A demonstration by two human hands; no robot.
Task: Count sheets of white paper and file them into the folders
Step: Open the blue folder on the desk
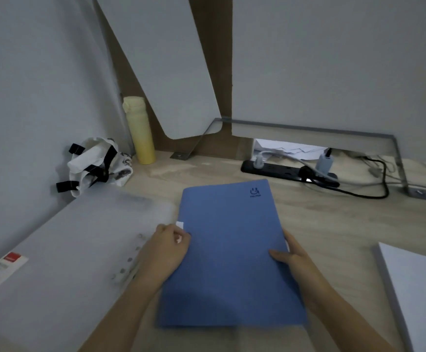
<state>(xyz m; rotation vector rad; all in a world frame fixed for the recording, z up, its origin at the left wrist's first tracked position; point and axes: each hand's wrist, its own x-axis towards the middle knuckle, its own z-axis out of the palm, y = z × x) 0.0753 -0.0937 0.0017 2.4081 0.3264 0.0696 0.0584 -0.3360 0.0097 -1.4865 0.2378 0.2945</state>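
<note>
A closed blue folder (229,252) with a small smiley logo lies in the middle of the wooden desk. My left hand (167,247) pinches its left edge, where a small white corner of paper (180,224) sticks out. My right hand (292,257) grips the folder's right edge, thumb on the cover. A stack of white paper (420,290) lies at the right edge of the desk. A translucent frosted folder (62,257) with a red label lies to the left.
A yellow bottle (139,130) and a white bag with black straps (97,166) stand at the back left by the wall. A black power strip (288,172) with plugs and cables runs along the back right. Grey partition panels enclose the desk.
</note>
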